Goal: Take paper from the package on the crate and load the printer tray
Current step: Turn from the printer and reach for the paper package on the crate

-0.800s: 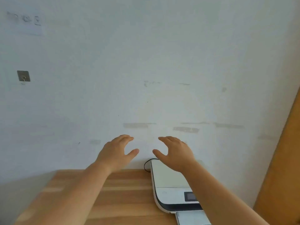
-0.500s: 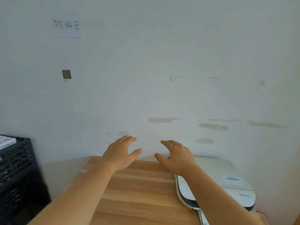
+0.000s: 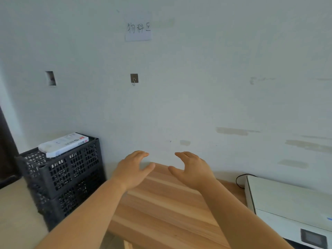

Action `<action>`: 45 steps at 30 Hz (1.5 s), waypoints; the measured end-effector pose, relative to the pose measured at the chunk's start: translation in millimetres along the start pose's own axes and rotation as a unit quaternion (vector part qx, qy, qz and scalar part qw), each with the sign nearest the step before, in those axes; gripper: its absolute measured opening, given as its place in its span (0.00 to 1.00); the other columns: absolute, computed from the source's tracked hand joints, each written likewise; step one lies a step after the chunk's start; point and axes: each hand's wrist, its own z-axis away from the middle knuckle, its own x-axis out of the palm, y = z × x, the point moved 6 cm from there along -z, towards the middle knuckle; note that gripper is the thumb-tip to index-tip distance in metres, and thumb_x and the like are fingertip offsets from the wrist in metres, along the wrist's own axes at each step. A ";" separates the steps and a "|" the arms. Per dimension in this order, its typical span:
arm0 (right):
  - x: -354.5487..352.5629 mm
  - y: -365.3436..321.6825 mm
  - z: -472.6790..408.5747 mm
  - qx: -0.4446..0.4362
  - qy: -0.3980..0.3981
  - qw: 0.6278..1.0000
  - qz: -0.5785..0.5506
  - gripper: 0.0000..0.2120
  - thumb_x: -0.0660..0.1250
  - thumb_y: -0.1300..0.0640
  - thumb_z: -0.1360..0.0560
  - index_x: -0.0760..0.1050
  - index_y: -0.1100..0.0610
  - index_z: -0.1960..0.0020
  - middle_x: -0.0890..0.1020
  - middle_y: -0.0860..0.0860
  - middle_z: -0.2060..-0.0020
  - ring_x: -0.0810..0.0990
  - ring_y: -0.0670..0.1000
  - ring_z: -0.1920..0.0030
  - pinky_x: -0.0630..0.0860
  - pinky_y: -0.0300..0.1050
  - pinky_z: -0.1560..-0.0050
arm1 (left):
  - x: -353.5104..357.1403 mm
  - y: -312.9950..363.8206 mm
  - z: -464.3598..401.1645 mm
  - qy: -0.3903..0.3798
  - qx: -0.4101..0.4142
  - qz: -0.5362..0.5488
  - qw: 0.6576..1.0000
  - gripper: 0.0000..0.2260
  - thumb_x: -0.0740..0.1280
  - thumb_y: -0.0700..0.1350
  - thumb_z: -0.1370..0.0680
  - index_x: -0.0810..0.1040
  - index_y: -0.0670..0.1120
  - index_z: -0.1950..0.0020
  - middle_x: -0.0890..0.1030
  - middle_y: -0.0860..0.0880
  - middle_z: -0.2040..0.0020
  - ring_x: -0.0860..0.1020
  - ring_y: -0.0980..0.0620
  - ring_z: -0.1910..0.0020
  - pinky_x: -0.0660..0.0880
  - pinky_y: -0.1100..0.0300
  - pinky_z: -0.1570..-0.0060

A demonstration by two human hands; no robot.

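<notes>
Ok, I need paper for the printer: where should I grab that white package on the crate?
Grip the paper package by its two long edges, coming from above with both hands. It lies flat on the black crate, its top and sides clear. Both hands are empty.

A pale wall point(image 3: 197, 87) fills most of the view, marked with grey-brown patches low on the right. High on it is a paper sign point(image 3: 138, 29) with handwritten characters; below that is a small metal hook point(image 3: 134, 79), and further left a rectangular hole point(image 3: 50, 78). A wooden table point(image 3: 165, 203) stands against the wall, with light floor point(image 3: 16, 212) to its left.
</notes>
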 end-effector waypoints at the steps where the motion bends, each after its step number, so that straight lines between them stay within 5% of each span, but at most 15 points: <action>1: 7.8 -17.0 -9.3 -0.006 -0.001 1.000 0.000 0.32 0.59 0.34 0.25 0.64 0.48 0.26 0.69 0.45 0.29 0.66 0.48 0.29 0.66 0.48 0.32 | -10.9 -16.0 1.0 0.006 -0.002 -0.002 1.000 0.26 0.58 0.62 0.22 0.64 0.54 0.27 0.63 0.56 0.25 0.60 0.56 0.26 0.59 0.54 0.27; 34: 342.6 -514.7 -331.3 -0.243 -0.112 0.962 -0.046 0.32 0.58 0.34 0.25 0.63 0.48 0.26 0.68 0.49 0.27 0.65 0.52 0.28 0.67 0.52 0.32 | -281.7 -573.5 -18.4 0.113 -0.234 -0.110 0.959 0.27 0.59 0.63 0.23 0.67 0.52 0.28 0.66 0.54 0.26 0.64 0.53 0.27 0.59 0.56 0.29; 45: 432.3 -662.4 -389.4 -0.222 -0.098 0.970 -0.029 0.31 0.56 0.33 0.25 0.66 0.48 0.28 0.73 0.48 0.31 0.70 0.51 0.32 0.71 0.52 0.36 | -356.9 -746.4 -35.0 0.087 -0.189 -0.093 0.974 0.26 0.59 0.63 0.23 0.67 0.51 0.29 0.67 0.53 0.27 0.64 0.53 0.28 0.61 0.52 0.28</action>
